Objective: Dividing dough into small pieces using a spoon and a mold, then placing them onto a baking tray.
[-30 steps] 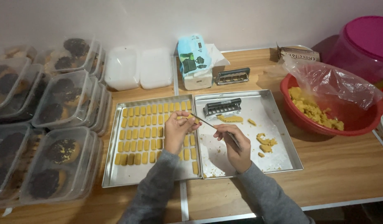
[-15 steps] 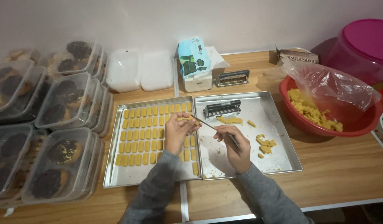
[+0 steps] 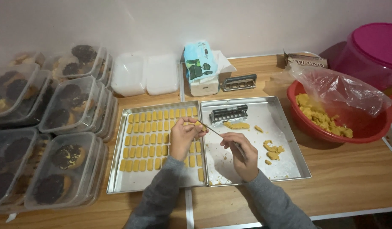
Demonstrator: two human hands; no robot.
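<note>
one dough piece (image 3: 199, 124) sits pinched in left grip (image 3: 184, 136).

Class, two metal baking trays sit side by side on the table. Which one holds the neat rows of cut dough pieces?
The left tray, under the left hand. Its yellow pieces lie in tidy rows; the right tray holds only loose scraps and a dark mould.

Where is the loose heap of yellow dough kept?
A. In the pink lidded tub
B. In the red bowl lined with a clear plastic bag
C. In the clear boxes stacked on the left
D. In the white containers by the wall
B: the crumbly yellow dough lies inside the red bowl at the right of the table, with a clear plastic bag spread over and around it.
</note>
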